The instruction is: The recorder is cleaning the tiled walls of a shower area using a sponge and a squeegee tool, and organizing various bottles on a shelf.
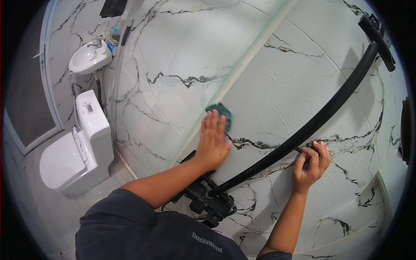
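Note:
My left hand [213,141] lies with fingers outstretched on a green scouring pad [224,113], pressing it against the marble-patterned wall tile [276,97]. The pad sits by the pale edge strip of a glass panel [240,61]. Wet, soapy streaks mark the tile to the right of the pad. My right hand [312,164] is on the other side of a black shower pipe [302,123], its fingers bent and apart near the tile. Nothing shows in it; whether the fingertips touch the wall is unclear.
The black pipe runs from a black shower mixer [211,201] by my torso to a black fitting [377,42] at upper right. Leftward stand a white toilet [81,146], a wall-hung washbasin [91,58] and a framed door [29,81]. A dark object [405,130] juts in at the right rim.

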`<state>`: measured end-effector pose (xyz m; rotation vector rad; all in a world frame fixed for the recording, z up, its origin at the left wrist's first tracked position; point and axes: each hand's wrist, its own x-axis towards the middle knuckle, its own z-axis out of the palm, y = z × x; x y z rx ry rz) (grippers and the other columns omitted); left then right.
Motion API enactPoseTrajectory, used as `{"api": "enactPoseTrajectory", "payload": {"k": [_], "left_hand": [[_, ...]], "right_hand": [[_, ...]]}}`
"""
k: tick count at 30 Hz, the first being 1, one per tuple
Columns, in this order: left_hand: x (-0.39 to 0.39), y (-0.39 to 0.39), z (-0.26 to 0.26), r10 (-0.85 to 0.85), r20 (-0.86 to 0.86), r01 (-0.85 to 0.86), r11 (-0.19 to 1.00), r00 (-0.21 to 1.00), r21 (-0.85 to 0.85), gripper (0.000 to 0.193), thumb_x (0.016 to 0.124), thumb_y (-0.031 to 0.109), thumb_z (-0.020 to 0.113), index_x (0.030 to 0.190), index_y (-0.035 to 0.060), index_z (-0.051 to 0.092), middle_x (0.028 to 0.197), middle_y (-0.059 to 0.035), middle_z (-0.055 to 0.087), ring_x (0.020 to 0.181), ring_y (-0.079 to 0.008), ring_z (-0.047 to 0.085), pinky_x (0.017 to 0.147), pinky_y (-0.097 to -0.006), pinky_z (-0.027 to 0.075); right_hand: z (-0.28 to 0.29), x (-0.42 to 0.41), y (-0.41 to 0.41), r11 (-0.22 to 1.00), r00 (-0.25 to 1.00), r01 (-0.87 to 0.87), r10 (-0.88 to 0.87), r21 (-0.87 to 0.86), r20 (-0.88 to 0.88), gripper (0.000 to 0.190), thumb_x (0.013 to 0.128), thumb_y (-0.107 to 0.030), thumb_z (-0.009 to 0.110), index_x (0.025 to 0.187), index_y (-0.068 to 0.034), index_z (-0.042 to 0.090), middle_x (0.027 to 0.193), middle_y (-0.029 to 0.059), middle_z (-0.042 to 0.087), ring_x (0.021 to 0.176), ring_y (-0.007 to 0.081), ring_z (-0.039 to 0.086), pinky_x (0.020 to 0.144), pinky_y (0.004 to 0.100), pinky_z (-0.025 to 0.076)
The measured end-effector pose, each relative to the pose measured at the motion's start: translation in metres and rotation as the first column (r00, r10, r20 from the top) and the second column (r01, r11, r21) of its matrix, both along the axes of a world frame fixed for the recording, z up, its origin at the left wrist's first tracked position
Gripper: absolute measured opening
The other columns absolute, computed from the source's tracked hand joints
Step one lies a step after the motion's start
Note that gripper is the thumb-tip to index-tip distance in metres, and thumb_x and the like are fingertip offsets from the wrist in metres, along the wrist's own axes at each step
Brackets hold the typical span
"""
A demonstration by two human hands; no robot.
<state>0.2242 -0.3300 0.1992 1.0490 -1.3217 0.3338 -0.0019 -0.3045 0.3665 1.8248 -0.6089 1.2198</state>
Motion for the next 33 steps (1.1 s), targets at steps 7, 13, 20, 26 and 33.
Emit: {"api": "enactPoseTrajectory", "payload": {"k": [7, 13, 20, 26, 33], "left_hand": [[-0.013, 0.014, -0.030, 0.076, 0.602, -0.096, 0.995, 0.795, 0.001, 0.070, 0.090, 0.036, 0.047, 0.145, 0.0124, 0.010, 0.150, -0.0172, 0.007, 0.139, -0.0331, 0.000, 0.108, -0.0521, -0.009], [0.024, -0.002, -0.021, -0.012, 0.085, 0.013, 1.000, 0.996, 0.000, 0.073, 0.087, 0.035, 0.050, 0.145, 0.0123, 0.013, 0.150, -0.0183, 0.009, 0.139, -0.0358, 0.007, 0.109, -0.0528, 0.003], [-0.024, 0.019, -0.047, -0.024, 0.475, -0.013, 0.997, 0.880, 0.074, 0.074, 0.089, 0.040, 0.047, 0.145, 0.0128, 0.008, 0.150, -0.0193, 0.005, 0.138, -0.0374, 0.002, 0.109, -0.0535, -0.002], [0.009, 0.008, -0.046, 0.055, 0.326, -0.111, 0.982, 0.944, 0.155, 0.075, 0.090, 0.042, 0.045, 0.145, 0.0092, 0.006, 0.149, -0.0219, 0.003, 0.138, -0.0386, 0.003, 0.107, -0.0571, 0.000], [-0.018, 0.022, -0.044, -0.057, 0.151, 0.022, 0.974, 0.987, 0.226, 0.085, 0.086, 0.041, 0.051, 0.144, 0.0033, 0.001, 0.148, -0.0251, -0.004, 0.137, -0.0435, -0.004, 0.107, -0.0569, 0.002]], "right_hand": [[-0.001, 0.003, -0.001, 0.999, 1.000, 0.009, -0.009, -0.035, -0.001, 0.010, 0.067, -0.004, 0.058, 0.076, -0.007, 0.061, 0.102, 0.0076, 0.058, 0.107, 0.0286, 0.051, 0.097, 0.0441, 0.036], [-0.003, 0.002, -0.001, 0.999, 0.999, 0.038, -0.038, -0.010, 0.019, 0.009, 0.067, -0.004, 0.058, 0.075, -0.008, 0.060, 0.102, 0.0075, 0.058, 0.108, 0.0288, 0.051, 0.097, 0.0441, 0.036], [-0.003, 0.004, -0.001, 0.999, 1.000, 0.024, -0.024, -0.025, 0.011, 0.011, 0.067, -0.004, 0.058, 0.076, -0.008, 0.060, 0.103, 0.0079, 0.057, 0.108, 0.0291, 0.050, 0.098, 0.0443, 0.036], [-0.004, 0.003, -0.002, 0.999, 0.999, 0.045, -0.044, -0.020, 0.025, 0.012, 0.067, -0.003, 0.058, 0.077, -0.008, 0.060, 0.104, 0.0079, 0.057, 0.109, 0.0291, 0.050, 0.099, 0.0454, 0.034], [-0.003, 0.003, 0.000, 0.999, 0.999, 0.044, -0.044, -0.005, 0.008, 0.012, 0.068, -0.004, 0.057, 0.079, -0.005, 0.060, 0.107, 0.0107, 0.057, 0.111, 0.0309, 0.049, 0.099, 0.0430, 0.034]]}}
